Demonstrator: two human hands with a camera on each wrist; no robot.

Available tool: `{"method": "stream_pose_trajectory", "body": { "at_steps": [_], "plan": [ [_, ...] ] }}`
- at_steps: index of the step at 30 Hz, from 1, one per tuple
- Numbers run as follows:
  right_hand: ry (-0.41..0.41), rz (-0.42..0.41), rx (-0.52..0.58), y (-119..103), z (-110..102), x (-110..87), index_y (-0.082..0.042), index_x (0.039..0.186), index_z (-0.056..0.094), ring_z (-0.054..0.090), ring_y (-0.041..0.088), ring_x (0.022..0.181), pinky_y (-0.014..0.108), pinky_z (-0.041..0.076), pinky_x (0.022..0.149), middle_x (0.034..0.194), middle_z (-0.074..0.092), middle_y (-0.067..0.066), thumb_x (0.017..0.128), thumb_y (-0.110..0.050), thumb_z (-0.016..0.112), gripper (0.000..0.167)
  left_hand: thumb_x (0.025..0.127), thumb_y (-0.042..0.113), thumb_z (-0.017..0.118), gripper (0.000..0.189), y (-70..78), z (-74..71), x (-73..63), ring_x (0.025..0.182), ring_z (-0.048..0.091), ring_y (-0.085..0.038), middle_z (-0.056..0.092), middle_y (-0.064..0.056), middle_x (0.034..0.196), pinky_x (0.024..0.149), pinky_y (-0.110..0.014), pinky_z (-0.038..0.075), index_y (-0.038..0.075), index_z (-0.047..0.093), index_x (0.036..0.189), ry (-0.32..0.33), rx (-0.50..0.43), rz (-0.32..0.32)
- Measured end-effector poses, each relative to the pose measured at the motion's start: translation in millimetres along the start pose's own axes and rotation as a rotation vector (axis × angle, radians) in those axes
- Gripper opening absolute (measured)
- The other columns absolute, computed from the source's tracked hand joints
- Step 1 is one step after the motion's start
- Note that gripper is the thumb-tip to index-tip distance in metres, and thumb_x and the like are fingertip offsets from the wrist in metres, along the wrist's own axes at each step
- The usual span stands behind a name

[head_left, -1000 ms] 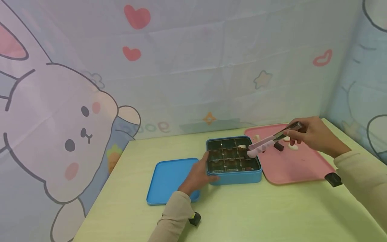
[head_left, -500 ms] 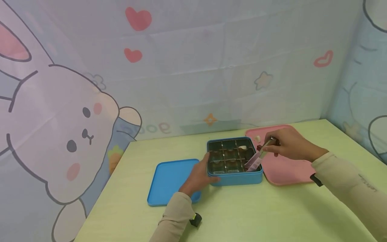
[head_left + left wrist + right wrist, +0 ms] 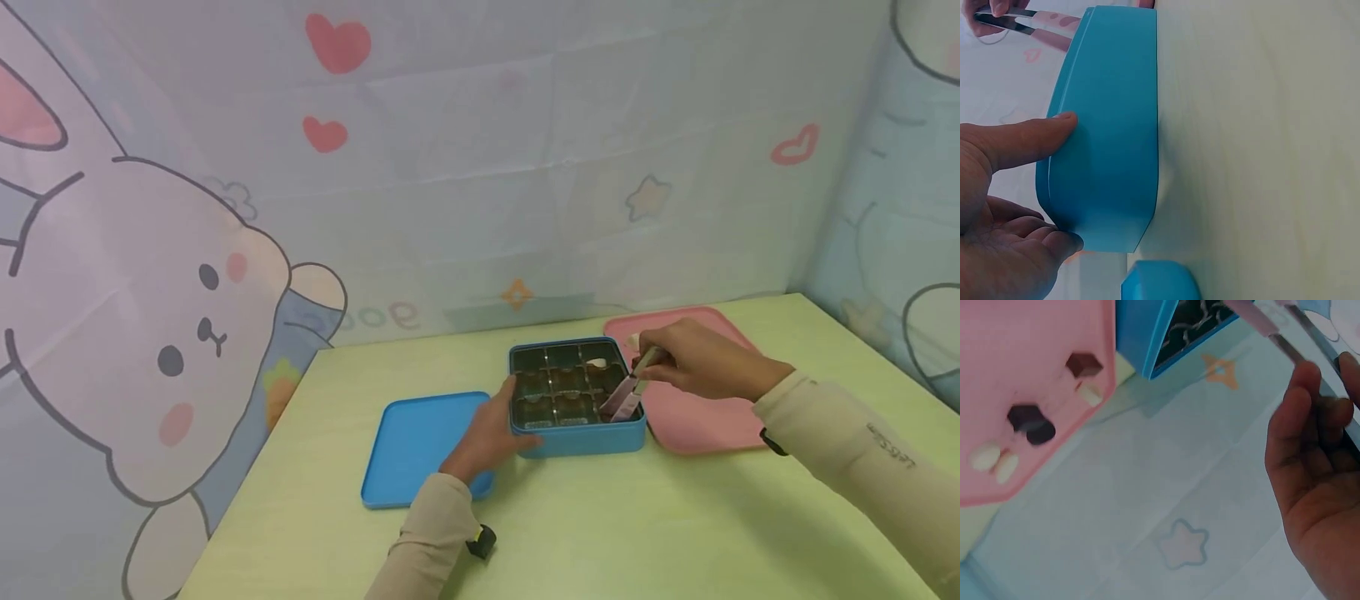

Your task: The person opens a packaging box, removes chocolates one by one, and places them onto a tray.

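A blue square box [image 3: 585, 443] with a dark divided insert stands on the table; a small white piece [image 3: 597, 363] lies in its back right compartment. My left hand [image 3: 489, 435] holds the box's near left corner, its thumb [image 3: 1041, 139] against the front wall and its fingers at the left side. My right hand [image 3: 697, 360] grips metal tongs [image 3: 628, 395] with pink tips. Those tips reach down into the front right compartment, slightly apart. Whatever lies between them is too hidden to tell.
To the right of the box, a pink tray [image 3: 708, 421] bears several brown and white pieces, among them a dark brown chunk [image 3: 1084, 365] and a white oval [image 3: 985, 456]. A flat blue lid [image 3: 420, 450] lies at the left. Behind the table hangs a printed cloth [image 3: 450, 208].
My right hand has moved left from above the pink tray to the box, lowering the tong tips into the front right compartment. The left hand has stayed at the box's corner.
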State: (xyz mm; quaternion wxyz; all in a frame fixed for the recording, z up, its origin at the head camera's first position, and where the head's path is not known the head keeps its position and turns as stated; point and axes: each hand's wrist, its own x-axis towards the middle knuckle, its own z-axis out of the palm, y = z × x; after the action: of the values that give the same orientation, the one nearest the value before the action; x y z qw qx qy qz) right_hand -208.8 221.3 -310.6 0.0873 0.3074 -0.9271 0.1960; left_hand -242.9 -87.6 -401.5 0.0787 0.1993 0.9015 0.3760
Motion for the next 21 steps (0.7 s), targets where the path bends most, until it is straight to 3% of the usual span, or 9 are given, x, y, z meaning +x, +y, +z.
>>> {"method": "stream_pose_trajectory", "body": {
  "at_steps": [5, 8, 15, 21],
  "plan": [
    [0.059, -0.053, 0.002, -2, 6, -1.7, -0.016, 0.081, 0.064, 0.057, -0.006, 0.063, 0.018, 0.048, 0.059, 0.075, 0.068, -0.010, 0.091, -0.007, 0.073, 0.016, 0.087, 0.025, 0.080, 0.102, -4.5, 3.2, 1.0, 0.151, 0.032, -0.041, 0.026, -0.016, 0.166, 0.115, -0.058, 0.040, 0.009, 0.013, 0.163, -0.005, 0.014, 0.003],
    [0.103, -0.066, -0.052, -4, 6, -2.8, -0.017, 0.080, 0.065, 0.050, -0.007, 0.060, 0.018, 0.045, 0.057, 0.072, 0.065, -0.013, 0.090, -0.007, 0.074, 0.017, 0.088, 0.024, 0.080, 0.102, -4.8, 4.3, 1.1, 0.151, 0.031, -0.040, 0.025, -0.015, 0.167, 0.116, -0.057, 0.039, 0.009, 0.013, 0.163, -0.010, 0.013, 0.008],
    [0.142, 0.002, -0.100, -5, -7, -4.5, -0.016, 0.083, 0.065, 0.064, -0.004, 0.065, 0.020, 0.049, 0.060, 0.076, 0.071, -0.013, 0.090, -0.011, 0.074, 0.013, 0.087, 0.023, 0.081, 0.102, -1.9, 2.3, 2.4, 0.152, 0.030, -0.040, 0.025, -0.015, 0.167, 0.117, -0.057, 0.038, 0.010, 0.014, 0.163, 0.002, 0.007, 0.001],
    [0.088, 0.087, -0.148, -2, -5, 1.3, -0.015, 0.081, 0.062, 0.053, -0.002, 0.058, 0.022, 0.041, 0.056, 0.070, 0.067, -0.014, 0.092, -0.019, 0.073, 0.017, 0.087, 0.024, 0.081, 0.102, -1.4, 0.9, 2.3, 0.152, 0.030, -0.040, 0.026, -0.015, 0.167, 0.117, -0.057, 0.038, 0.011, 0.014, 0.163, 0.002, 0.006, -0.002]
  ]
}}
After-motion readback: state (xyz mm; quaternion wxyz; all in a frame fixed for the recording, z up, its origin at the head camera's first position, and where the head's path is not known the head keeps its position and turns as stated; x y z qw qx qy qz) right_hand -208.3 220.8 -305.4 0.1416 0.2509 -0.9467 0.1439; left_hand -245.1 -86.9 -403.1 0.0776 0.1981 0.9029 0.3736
